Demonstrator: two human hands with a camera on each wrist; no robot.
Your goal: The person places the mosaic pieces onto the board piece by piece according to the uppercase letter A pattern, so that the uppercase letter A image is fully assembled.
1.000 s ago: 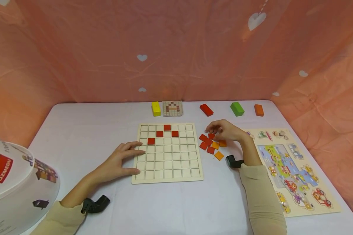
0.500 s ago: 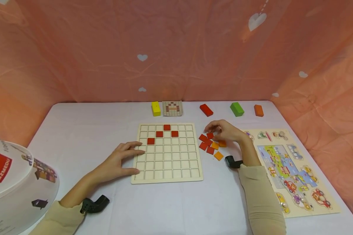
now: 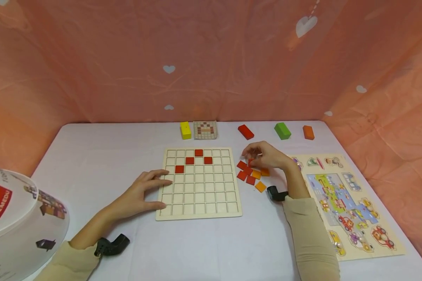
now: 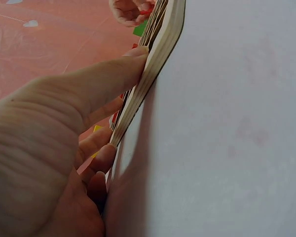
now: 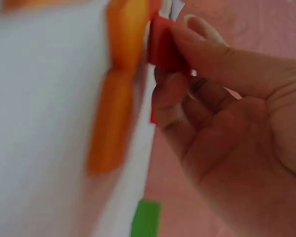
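Head view: the grid board [image 3: 199,210] is laid flat on the bench [image 3: 204,249], with four red squares [image 3: 198,152] seated in its upper cells. Its left edge is touched by the left hand [image 3: 140,193], whose thumb and fingers are spread apart; the cells beneath the fingertips are partly covered. In the left wrist view the board is seen nearly edge-on, so its cells can hardly be made out. A red tile [image 5: 163,42] is pinched between the thumb and fingers of the right hand [image 3: 265,156], to the right of the board; in the head view it is largely hidden by the fingers. Near that hand, loose red tiles [image 3: 241,175] and orange tiles [image 3: 260,187] are clustered, the orange ones blurred in the right wrist view. The puzzle board [image 3: 381,253] is partly covered by the right sleeve [image 3: 311,234], and the bucket [image 3: 17,234] is cut off by the left border. The pattern card [image 3: 205,132] is too small to be read clearly.
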